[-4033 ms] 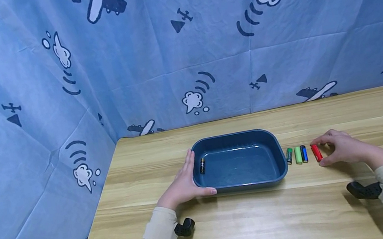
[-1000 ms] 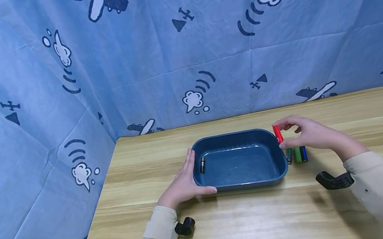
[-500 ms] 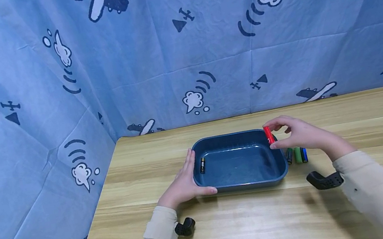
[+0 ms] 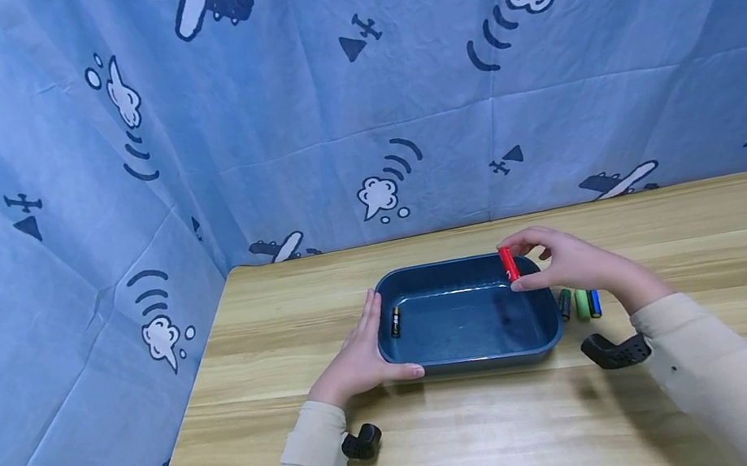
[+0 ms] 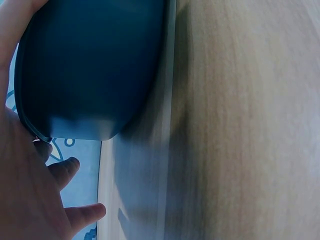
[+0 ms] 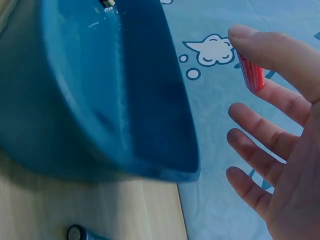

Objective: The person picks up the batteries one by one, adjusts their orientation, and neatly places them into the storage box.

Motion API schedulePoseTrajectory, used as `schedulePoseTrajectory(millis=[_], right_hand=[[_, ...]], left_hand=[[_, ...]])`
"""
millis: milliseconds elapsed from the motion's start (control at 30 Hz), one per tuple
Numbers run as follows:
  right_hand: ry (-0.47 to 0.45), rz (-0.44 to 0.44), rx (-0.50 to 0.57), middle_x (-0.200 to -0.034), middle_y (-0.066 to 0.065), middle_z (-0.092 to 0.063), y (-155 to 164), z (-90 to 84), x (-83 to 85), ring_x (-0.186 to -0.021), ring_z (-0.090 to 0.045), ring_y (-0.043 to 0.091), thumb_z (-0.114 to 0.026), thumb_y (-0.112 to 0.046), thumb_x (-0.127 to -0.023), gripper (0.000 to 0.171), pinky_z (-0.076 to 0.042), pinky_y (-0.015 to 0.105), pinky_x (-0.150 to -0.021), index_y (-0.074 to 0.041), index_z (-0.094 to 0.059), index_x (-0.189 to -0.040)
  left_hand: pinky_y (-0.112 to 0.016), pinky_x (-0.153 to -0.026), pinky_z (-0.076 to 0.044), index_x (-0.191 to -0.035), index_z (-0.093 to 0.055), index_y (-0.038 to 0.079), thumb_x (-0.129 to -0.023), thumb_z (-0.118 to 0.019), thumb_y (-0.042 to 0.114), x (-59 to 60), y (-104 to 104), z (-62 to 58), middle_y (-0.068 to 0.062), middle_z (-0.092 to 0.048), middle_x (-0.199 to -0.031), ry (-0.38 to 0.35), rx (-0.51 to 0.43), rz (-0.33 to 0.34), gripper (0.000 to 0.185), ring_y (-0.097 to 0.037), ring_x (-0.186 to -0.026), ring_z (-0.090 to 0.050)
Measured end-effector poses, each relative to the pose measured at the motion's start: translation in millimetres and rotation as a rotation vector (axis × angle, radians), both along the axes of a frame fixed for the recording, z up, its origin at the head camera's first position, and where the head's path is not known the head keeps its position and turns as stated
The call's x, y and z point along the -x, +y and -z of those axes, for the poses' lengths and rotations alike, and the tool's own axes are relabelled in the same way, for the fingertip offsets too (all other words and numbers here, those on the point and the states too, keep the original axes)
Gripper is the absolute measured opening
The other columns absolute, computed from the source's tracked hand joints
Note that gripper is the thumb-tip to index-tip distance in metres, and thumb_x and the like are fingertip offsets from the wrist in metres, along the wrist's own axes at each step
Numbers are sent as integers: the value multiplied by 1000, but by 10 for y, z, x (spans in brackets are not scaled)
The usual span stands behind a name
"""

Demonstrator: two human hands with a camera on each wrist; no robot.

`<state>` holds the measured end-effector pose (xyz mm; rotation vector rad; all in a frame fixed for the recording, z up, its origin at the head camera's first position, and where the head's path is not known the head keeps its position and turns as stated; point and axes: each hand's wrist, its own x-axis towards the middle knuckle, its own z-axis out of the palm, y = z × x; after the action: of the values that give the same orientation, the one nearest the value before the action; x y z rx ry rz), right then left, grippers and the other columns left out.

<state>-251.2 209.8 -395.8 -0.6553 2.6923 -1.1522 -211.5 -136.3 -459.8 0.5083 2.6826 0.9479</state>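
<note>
Green and blue batteries (image 4: 581, 304) beside tray (image 4: 468, 357)

- The red battery (image 6: 252, 75) is mostly covered by the thumb and forefinger in the right wrist view.
- The black battery (image 6: 106, 3) in the tray (image 6: 150, 125) is cut off by the top edge there.
- A battery (image 6: 80, 233) on the table is cut by the bottom edge.
- Battery labels (image 4: 581, 303) are too small to read.

head: high, facing down | wrists: close, sharing tray (image 4: 472, 357)
</note>
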Motion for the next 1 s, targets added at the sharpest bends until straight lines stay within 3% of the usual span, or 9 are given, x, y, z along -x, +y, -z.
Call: schedulePoseTrajectory(millis=[533,800,1000], right_hand=[[-18,-13,-2,-116,13,-52,-287,-142,133,-110,-43,31,-77,-32,-75,65,-35,52,-93,-6,-50,-128],[-17,-35,8,-116,15,-52,-385,-162,180,-109,-43,31,-77,-30,-76,63,-36,52,-92,-5,-51,-128],[-25,-38,28,-117,13,-53,-476,-158,218,-108,-44,27,-78,-31,-75,63,-37,51,-93,-7,-52,-127]], left_hand=[[-54,-107,-17,-148,11,26,-60,-74,65,6,-6,6,9,15,-154,0,-2,-3,128,-24,-140,-7],[-52,-108,-16,-148,11,25,-62,-77,60,11,0,0,11,16,-153,7,-2,5,128,-23,-139,-7],[-51,-108,-15,-148,11,24,-61,-76,61,10,5,-9,4,12,-154,10,5,4,128,-23,-139,-7]])
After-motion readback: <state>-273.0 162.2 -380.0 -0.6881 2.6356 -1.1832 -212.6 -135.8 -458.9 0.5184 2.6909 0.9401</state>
